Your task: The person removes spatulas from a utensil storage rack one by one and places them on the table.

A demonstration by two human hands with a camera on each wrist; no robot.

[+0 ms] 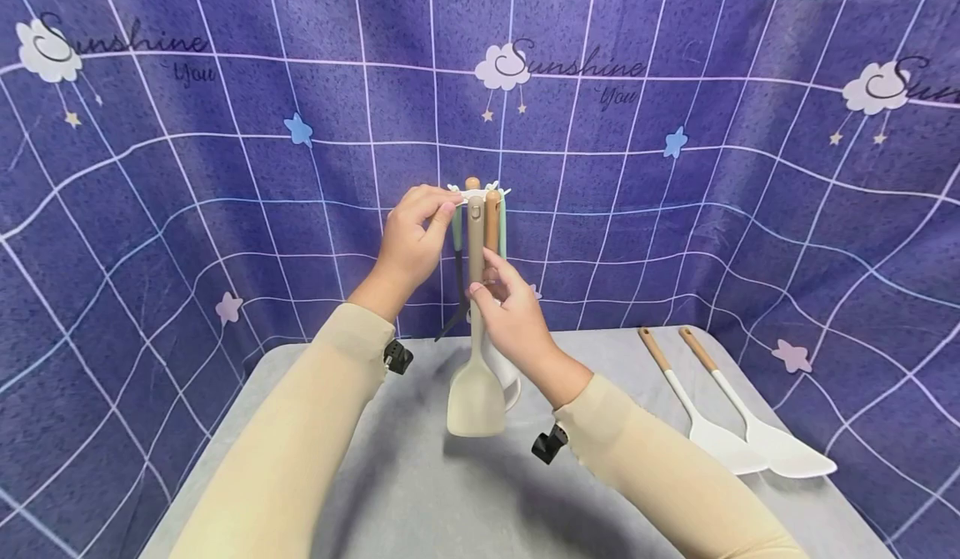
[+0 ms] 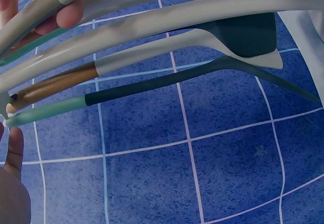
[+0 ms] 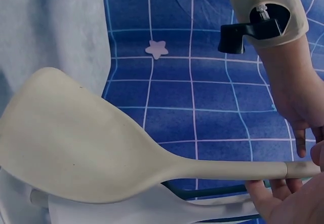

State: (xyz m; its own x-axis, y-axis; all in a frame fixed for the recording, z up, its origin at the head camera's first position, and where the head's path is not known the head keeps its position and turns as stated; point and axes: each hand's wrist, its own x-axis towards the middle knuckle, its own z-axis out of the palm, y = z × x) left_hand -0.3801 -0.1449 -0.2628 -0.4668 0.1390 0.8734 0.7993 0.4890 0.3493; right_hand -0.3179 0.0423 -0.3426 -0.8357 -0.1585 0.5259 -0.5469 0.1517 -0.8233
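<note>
A beige spatula (image 1: 476, 405) hangs upright, blade down, at the front of a white hooked utensil rack (image 1: 474, 197). My right hand (image 1: 517, 313) pinches its handle between thumb and fingers; the right wrist view shows the broad spatula blade (image 3: 76, 138) and the fingers beneath the handle. At the rack's top left edge, the thumb and fingertips of my left hand (image 1: 415, 230) grip the rim. Behind the spatula hang a wooden-handled white utensil (image 2: 55, 86) and a green-handled dark utensil (image 2: 136, 85). Other hanging utensils are partly hidden.
Two white turners with wooden handles, a left one (image 1: 693, 413) and a right one (image 1: 772, 438), lie at the right of the grey table (image 1: 420, 492), their blades overlapping. A blue-purple gridded cloth (image 1: 600, 234) stands close behind the rack and along both sides.
</note>
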